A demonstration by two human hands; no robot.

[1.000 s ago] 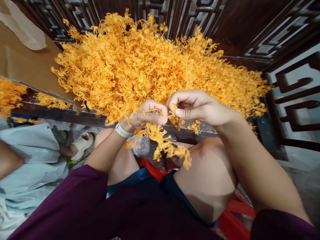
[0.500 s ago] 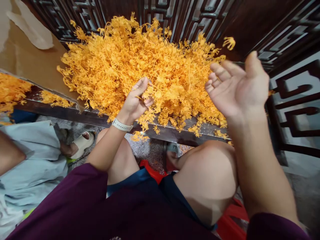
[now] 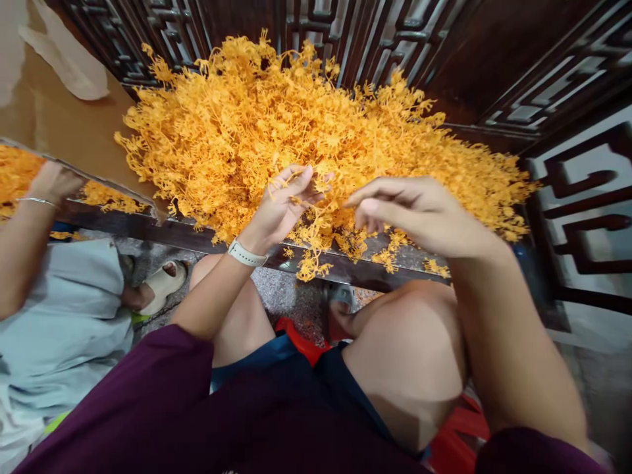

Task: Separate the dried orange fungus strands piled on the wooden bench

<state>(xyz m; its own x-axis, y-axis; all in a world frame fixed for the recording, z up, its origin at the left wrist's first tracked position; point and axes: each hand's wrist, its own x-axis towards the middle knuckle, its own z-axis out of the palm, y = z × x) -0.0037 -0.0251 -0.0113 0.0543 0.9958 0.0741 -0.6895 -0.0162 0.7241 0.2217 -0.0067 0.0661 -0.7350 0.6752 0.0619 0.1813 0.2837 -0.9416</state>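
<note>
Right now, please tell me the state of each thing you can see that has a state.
Left hand: fingers half open, orange strands between them.
Right hand: fingers loosely curled, palm down, holding nothing visible.
Orange pile: heaped loose on the bench, some strands hanging over its edge.
Co-worker's hand: resting on another orange heap.

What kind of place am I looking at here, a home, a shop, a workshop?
Probably a small hand-sorting workshop, perhaps in a home. A big heap of orange strands lies on a low wooden platform against carved dark wood screens, and another person sits alongside working at a second pile.
</note>
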